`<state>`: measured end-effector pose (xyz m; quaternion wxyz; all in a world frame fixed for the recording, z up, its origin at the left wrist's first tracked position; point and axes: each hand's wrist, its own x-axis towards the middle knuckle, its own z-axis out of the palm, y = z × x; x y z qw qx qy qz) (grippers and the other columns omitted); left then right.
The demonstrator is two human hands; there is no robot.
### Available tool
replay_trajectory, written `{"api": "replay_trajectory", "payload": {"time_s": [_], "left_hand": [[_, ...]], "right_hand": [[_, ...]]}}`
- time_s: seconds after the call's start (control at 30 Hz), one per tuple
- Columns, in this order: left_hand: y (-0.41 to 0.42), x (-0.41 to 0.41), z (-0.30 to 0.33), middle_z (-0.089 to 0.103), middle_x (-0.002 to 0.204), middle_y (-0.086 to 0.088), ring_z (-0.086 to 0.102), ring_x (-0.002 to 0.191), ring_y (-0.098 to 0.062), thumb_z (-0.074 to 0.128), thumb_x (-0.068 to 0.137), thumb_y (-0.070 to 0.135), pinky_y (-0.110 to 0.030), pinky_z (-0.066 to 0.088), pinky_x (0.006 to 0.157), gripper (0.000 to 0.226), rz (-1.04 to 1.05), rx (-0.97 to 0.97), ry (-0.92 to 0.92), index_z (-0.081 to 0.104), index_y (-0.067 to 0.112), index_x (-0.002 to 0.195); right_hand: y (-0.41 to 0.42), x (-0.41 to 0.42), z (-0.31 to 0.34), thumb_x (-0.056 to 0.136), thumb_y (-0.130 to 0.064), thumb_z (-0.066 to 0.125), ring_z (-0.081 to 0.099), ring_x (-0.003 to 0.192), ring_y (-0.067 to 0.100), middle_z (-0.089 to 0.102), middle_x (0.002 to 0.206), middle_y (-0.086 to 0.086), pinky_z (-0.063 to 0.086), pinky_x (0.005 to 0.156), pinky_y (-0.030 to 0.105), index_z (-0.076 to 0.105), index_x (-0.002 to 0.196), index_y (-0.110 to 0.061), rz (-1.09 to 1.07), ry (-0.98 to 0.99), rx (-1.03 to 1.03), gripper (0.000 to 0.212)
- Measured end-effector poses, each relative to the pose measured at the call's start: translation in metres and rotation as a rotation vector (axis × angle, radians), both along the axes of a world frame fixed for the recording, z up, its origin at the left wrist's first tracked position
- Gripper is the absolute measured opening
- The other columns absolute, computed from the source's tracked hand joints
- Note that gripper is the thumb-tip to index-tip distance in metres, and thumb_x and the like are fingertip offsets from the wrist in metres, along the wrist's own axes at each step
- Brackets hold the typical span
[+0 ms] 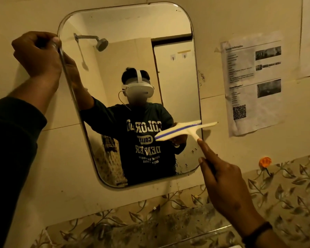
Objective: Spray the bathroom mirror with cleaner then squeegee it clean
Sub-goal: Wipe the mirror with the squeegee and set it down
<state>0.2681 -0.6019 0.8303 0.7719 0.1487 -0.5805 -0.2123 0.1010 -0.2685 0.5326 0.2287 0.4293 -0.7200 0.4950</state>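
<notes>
over on the left, the left hand is curled tight around the upper left edge of the mirror, fingers wrapped over the rim, dark sleeve running down from it. the mirror itself is a tall one with rounded corners, hanging a bit tilted on the cream tiled wall. in the glass you can see a shower head and a person in a dark printed sweatshirt with a white headset on. moving right, the squeegee sits across the mirror's lower right edge, pale blade with a blue strip, angled up to the right, its tip poking past the glass onto the wall. the right hand holds it by the handle from below, fingers closed around it, dark band on the wrist. further right there's a printed sheet taped to the wall with a qr code, and a leafy patterned tile border low down.
</notes>
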Motion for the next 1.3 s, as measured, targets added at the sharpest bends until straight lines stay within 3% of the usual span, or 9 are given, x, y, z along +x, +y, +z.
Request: {"api": "replay_trajectory", "payload": {"time_s": [0.23, 0.33, 0.43, 0.53, 0.67, 0.77, 1.07, 1.2, 1.3], "left_hand": [[0.004, 0.001, 0.003, 0.074, 0.084, 0.017, 0.070, 0.078, 0.010, 0.071, 0.083, 0.030, -0.008, 0.056, 0.068, 0.017, 0.044, 0.001, -0.013, 0.069, 0.040, 0.070], [0.008, 0.002, 0.005, 0.070, 0.081, 0.017, 0.068, 0.073, 0.013, 0.071, 0.086, 0.020, -0.006, 0.054, 0.066, 0.015, 0.096, -0.024, -0.040, 0.071, 0.034, 0.079], [0.012, 0.002, 0.005, 0.066, 0.081, 0.021, 0.067, 0.077, 0.009, 0.071, 0.089, 0.018, -0.004, 0.052, 0.071, 0.013, 0.143, -0.034, -0.068, 0.071, 0.030, 0.086], [0.014, 0.001, 0.003, 0.065, 0.081, 0.021, 0.065, 0.080, 0.009, 0.071, 0.090, 0.017, -0.004, 0.052, 0.074, 0.010, 0.167, -0.043, -0.079, 0.072, 0.027, 0.090], [0.013, 0.000, 0.003, 0.066, 0.084, 0.020, 0.067, 0.083, 0.007, 0.071, 0.090, 0.018, -0.007, 0.054, 0.078, 0.008, 0.178, -0.044, -0.081, 0.077, 0.022, 0.095], [0.015, 0.000, 0.002, 0.063, 0.081, 0.023, 0.065, 0.080, 0.009, 0.071, 0.090, 0.018, -0.008, 0.055, 0.079, 0.007, 0.179, -0.049, -0.086, 0.075, 0.024, 0.092], [0.015, 0.000, 0.000, 0.070, 0.090, 0.015, 0.070, 0.087, 0.002, 0.069, 0.092, 0.018, -0.011, 0.057, 0.081, 0.008, 0.177, -0.076, -0.093, 0.074, 0.023, 0.094], [0.013, 0.001, 0.001, 0.068, 0.087, 0.019, 0.070, 0.085, 0.006, 0.070, 0.092, 0.020, -0.010, 0.057, 0.078, 0.007, 0.170, -0.074, -0.103, 0.074, 0.025, 0.095], [0.010, 0.001, 0.002, 0.068, 0.085, 0.020, 0.070, 0.082, 0.007, 0.071, 0.092, 0.020, -0.009, 0.056, 0.077, 0.008, 0.173, -0.076, -0.103, 0.076, 0.024, 0.097]], "right_hand": [[0.005, 0.008, -0.027, 0.097, -0.034, 0.047, 0.048, 0.042, 0.010, 0.049, 0.048, -0.007, 0.035, 0.037, 0.021, 0.020, 0.143, -0.059, -0.013, -0.044, 0.091, 0.059], [0.002, 0.022, -0.009, 0.095, -0.048, 0.035, 0.051, 0.044, 0.008, 0.047, 0.047, -0.011, 0.032, 0.035, 0.017, 0.019, 0.141, -0.063, 0.006, 0.001, 0.059, 0.051], [-0.018, 0.047, -0.001, 0.093, -0.055, 0.018, 0.049, 0.043, 0.003, 0.053, 0.058, -0.013, 0.041, 0.038, 0.015, 0.005, 0.144, -0.063, 0.071, 0.127, 0.238, 0.053], [-0.050, 0.075, -0.008, 0.099, -0.041, 0.038, 0.053, 0.052, 0.009, 0.062, 0.079, -0.006, 0.051, 0.046, 0.026, 0.001, 0.145, -0.050, 0.221, 0.284, 0.428, 0.059], [-0.088, 0.107, -0.005, 0.096, -0.016, 0.053, 0.043, 0.055, 0.015, 0.051, 0.080, 0.004, 0.032, 0.045, 0.025, -0.003, 0.145, -0.045, 0.361, 0.329, 0.611, 0.080], [-0.104, 0.120, -0.001, 0.092, -0.006, 0.053, 0.046, 0.059, 0.022, 0.049, 0.081, 0.008, 0.047, 0.052, 0.037, -0.007, 0.146, -0.042, 0.402, 0.301, 0.633, 0.088], [-0.114, 0.128, 0.013, 0.093, -0.005, 0.052, 0.051, 0.059, 0.028, 0.036, 0.067, 0.006, 0.055, 0.053, 0.044, 0.012, 0.151, -0.023, 0.358, 0.341, 0.648, 0.073], [-0.101, 0.115, 0.007, 0.097, -0.012, 0.048, 0.040, 0.051, 0.018, 0.033, 0.064, 0.002, 0.052, 0.049, 0.039, 0.014, 0.150, -0.028, 0.337, 0.329, 0.660, 0.065], [-0.078, 0.087, -0.011, 0.097, -0.017, 0.047, 0.049, 0.056, 0.016, 0.044, 0.070, 0.000, 0.058, 0.058, 0.039, 0.007, 0.147, -0.037, 0.282, 0.249, 0.651, 0.066]]}}
